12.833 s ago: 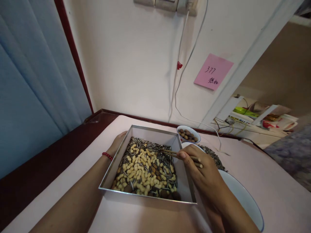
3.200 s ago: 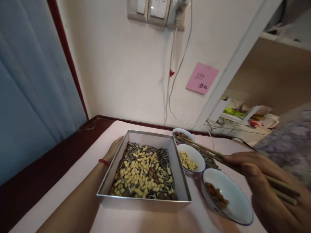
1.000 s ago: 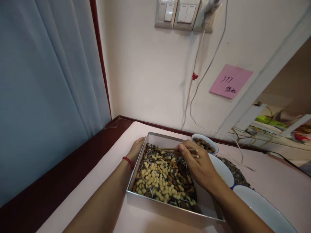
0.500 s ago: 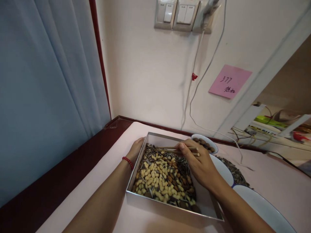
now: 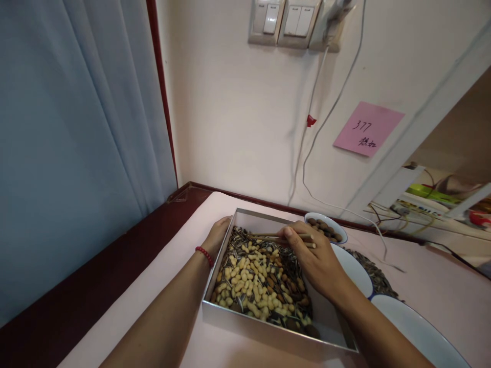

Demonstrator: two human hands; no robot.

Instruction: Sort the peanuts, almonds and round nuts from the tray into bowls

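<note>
I am holding a pair of chopsticks in my right hand, fingers clenched around them near their thick ends, and their tips are reaching left over the far part of a square metal tray. The tray is sitting on the pink surface and is holding a mix of pale peanuts, striped sunflower seeds and darker brown nuts. My left hand, with a red bead bracelet at the wrist, is resting against the tray's far left wall, fingers curled loosely on the rim and gripping nothing else. Just beyond my right hand a small white bowl is holding brown nuts. A second bowl is lying partly hidden behind my right hand, and a third, larger bowl is showing near my right forearm. A heap of sunflower seeds is lying on the surface beside the bowls. A pink note is sticking to the wall above.
</note>
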